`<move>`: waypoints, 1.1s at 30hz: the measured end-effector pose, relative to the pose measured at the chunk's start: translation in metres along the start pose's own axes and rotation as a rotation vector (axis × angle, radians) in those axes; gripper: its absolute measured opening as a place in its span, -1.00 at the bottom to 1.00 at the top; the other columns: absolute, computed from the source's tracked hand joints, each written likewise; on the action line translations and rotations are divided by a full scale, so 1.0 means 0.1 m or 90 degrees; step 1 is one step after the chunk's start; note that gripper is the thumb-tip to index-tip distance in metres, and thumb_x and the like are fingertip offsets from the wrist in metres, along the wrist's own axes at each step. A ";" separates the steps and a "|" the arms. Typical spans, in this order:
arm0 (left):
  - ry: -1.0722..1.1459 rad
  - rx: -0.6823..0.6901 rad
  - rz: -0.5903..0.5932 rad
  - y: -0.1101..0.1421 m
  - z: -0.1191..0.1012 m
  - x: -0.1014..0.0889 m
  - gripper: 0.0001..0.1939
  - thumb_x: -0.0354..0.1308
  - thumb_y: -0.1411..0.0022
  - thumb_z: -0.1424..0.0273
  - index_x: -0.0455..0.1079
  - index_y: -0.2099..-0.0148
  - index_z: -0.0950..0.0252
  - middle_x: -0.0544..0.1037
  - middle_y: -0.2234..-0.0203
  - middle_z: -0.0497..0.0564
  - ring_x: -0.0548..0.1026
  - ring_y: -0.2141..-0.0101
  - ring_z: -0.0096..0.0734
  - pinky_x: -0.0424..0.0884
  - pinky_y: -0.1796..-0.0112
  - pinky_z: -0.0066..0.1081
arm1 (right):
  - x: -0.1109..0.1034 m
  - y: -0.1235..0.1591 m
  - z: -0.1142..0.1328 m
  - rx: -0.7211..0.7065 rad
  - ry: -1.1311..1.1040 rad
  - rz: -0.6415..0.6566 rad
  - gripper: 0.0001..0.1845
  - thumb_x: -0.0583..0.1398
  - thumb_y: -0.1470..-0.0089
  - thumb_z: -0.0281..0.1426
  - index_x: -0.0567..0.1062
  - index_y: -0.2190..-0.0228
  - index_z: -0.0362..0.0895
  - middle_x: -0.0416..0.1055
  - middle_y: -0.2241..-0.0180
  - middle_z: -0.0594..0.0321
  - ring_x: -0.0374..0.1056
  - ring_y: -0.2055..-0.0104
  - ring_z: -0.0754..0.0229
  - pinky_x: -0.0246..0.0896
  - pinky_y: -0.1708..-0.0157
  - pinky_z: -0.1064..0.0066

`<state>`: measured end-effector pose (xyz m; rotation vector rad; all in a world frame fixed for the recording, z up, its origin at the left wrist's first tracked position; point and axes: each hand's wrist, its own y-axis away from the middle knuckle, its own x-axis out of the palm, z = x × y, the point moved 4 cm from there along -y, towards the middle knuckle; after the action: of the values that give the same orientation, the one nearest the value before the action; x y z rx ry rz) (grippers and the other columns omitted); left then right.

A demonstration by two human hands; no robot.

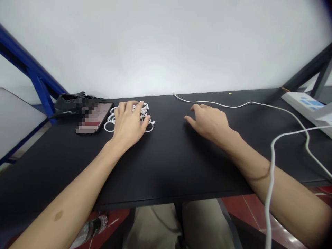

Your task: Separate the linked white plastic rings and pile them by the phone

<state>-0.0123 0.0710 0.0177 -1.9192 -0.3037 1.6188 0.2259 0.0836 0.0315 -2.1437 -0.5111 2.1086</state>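
Observation:
My left hand (129, 122) lies palm down with spread fingers over a tangled bundle of thin white cord (109, 127), which looks like wired earphones. Loops of it poke out on both sides of the hand, and the part under the palm is hidden. To the right, my right hand (210, 120) hovers just above the black tabletop (166, 166). Its thumb stands apart from the bent fingers and nothing shows between them.
A phone (103, 116) and crumpled black plastic (75, 101) lie left of the bundle. A white cable (215, 103) runs along the back; another white cable (271, 173) hangs across my right forearm. A white box (306, 105) sits at right. Below is a clear bottle (95, 226).

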 end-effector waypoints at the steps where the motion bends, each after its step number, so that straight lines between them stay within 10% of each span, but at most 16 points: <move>1: 0.016 0.014 -0.003 0.00 -0.03 0.00 -0.57 0.07 -0.31 0.25 0.34 -0.17 0.29 0.43 -0.03 0.28 0.31 0.00 0.22 0.27 0.06 0.15 | 0.02 0.00 0.02 -0.023 -0.014 0.003 -0.63 0.19 -0.15 -0.16 0.51 0.16 -0.18 0.51 0.25 -0.08 0.41 0.33 -0.05 0.29 0.41 0.17; 13: 0.124 0.148 0.042 0.03 -0.29 -0.07 -0.67 0.05 -0.35 0.34 0.34 -0.13 0.26 0.48 0.06 0.11 0.30 0.03 -0.05 0.26 -0.02 -0.02 | 0.16 0.07 0.30 -0.339 -0.314 -0.039 -0.48 0.05 -0.04 -0.69 0.36 -0.05 -0.24 0.41 0.20 0.05 0.30 0.17 0.05 0.28 0.08 0.19; 33: 0.284 0.116 0.042 0.06 -0.43 -0.08 -0.48 0.18 -0.23 0.34 0.15 -0.20 0.21 0.43 -0.03 0.10 0.42 0.04 -0.21 0.35 0.01 -0.15 | -0.21 0.26 0.48 -0.380 -0.567 -0.155 -0.58 0.13 -0.16 -0.52 0.36 -0.06 -0.04 0.37 0.25 0.27 0.38 0.22 0.25 0.37 0.13 0.36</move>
<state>0.0259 0.0494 0.0240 -2.0947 0.0880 1.1652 0.1835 0.0450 0.0419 -1.0448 -1.5302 2.9036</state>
